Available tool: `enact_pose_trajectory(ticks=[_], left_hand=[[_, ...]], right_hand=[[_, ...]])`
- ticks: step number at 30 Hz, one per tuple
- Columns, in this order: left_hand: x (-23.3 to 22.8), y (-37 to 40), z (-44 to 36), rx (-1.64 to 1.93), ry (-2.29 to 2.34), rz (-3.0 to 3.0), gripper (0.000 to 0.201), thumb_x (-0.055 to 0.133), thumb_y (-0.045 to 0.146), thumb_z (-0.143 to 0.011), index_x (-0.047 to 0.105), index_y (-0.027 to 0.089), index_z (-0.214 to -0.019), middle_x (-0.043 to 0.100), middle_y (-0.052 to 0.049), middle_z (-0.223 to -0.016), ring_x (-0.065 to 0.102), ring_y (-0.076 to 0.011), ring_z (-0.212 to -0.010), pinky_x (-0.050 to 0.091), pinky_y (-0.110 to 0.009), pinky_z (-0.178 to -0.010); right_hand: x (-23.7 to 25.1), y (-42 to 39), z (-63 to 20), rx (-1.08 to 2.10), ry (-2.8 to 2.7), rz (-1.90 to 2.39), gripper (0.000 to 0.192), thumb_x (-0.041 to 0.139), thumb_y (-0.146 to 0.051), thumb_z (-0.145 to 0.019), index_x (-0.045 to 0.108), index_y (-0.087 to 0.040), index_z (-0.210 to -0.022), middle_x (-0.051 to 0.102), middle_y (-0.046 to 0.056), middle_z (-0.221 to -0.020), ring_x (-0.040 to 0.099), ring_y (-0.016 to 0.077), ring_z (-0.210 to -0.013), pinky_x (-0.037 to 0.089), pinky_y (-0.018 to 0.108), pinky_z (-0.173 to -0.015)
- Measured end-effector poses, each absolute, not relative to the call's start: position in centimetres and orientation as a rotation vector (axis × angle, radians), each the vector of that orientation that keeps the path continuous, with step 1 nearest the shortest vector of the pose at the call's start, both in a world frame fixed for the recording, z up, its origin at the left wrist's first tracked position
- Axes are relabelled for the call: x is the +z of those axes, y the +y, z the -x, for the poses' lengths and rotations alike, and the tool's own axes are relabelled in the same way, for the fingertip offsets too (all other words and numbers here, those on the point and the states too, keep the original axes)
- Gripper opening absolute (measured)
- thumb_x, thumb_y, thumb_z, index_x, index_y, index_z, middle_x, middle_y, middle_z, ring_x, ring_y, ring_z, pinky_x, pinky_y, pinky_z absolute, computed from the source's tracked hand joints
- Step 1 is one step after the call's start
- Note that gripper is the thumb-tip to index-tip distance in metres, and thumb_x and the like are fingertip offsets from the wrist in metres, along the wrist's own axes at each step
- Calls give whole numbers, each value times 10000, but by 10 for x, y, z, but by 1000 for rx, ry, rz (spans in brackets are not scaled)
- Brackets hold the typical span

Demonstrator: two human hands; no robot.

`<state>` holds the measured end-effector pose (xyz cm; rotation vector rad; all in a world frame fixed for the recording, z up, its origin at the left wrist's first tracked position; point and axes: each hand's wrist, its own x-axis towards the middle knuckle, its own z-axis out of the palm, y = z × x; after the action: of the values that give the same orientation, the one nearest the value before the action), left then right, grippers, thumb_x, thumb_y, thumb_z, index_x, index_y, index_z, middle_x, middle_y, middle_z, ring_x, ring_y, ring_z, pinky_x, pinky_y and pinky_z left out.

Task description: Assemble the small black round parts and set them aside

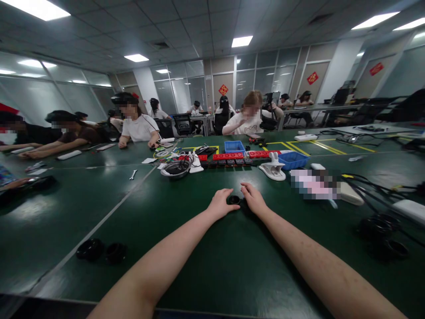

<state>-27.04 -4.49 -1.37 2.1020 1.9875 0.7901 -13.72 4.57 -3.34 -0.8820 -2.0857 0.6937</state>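
Observation:
A small black ring-shaped part (234, 200) sits on the green table between my two hands. My left hand (219, 204) curves around its left side, thumb in front and fingers behind, spread in a C shape; a narrow gap shows between the fingers and the ring. On the other side, my right hand (254, 200) rests close to the ring, fingers extended and loosely bent, with nothing visible in it. Two more black ring-shaped parts, one (90, 249) and another (116, 253), lie at the lower left. Several similar black parts (376, 228) are grouped at the right.
Red and black blocks (229, 157) form a row ahead, with blue bins (292, 159) nearby. A white clamp-like stand (272, 167), a coiled cable (175, 168) and a wrench (133, 174) lie on the table (186, 279). Cables run along the right; other people sit across and left.

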Motion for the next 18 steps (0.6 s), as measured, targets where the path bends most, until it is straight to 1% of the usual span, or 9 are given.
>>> enact_pose_trajectory(ticks=[3, 4, 8, 13, 18], left_hand=[[-7, -32, 268, 654, 1871, -2143, 487, 562, 429, -623, 530, 173, -1037, 569, -44, -991, 510, -175, -908, 382, -254, -808], [-5, -29, 269, 604, 1867, -2141, 478, 569, 425, -615, 541, 178, -1022, 579, -39, -973, 522, -174, -884, 392, -250, -786], [4, -37, 285, 401, 1948, -2091, 561, 593, 462, -558, 527, 194, -1047, 573, -36, -997, 525, -185, -888, 401, -245, -747], [21, -86, 326, 84, 2101, -2074, 523, 561, 520, -553, 542, 267, -1011, 576, -6, -991, 512, -204, -919, 389, -268, -733], [36, -148, 364, -165, 2212, -2059, 498, 529, 524, -582, 545, 260, -1004, 591, -14, -974, 524, -202, -901, 373, -278, -734]], right_hand=[[-33, 46, 136, 679, -2074, 869, 390, 295, -406, -801, 465, -151, -1042, 562, 66, -882, 514, 156, -796, 394, 292, -723], [-33, 45, 136, 666, -2081, 859, 390, 297, -406, -800, 465, -152, -1043, 562, 66, -879, 513, 157, -798, 392, 293, -728], [-33, 43, 136, 632, -2113, 847, 384, 309, -410, -795, 466, -161, -1042, 564, 59, -865, 509, 157, -791, 391, 293, -723], [-33, 42, 137, 641, -2138, 841, 385, 317, -409, -792, 463, -158, -1044, 560, 51, -824, 509, 155, -760, 395, 290, -702], [-33, 39, 138, 650, -2157, 848, 392, 323, -409, -791, 449, -152, -1059, 558, 56, -839, 511, 155, -763, 395, 286, -698]])
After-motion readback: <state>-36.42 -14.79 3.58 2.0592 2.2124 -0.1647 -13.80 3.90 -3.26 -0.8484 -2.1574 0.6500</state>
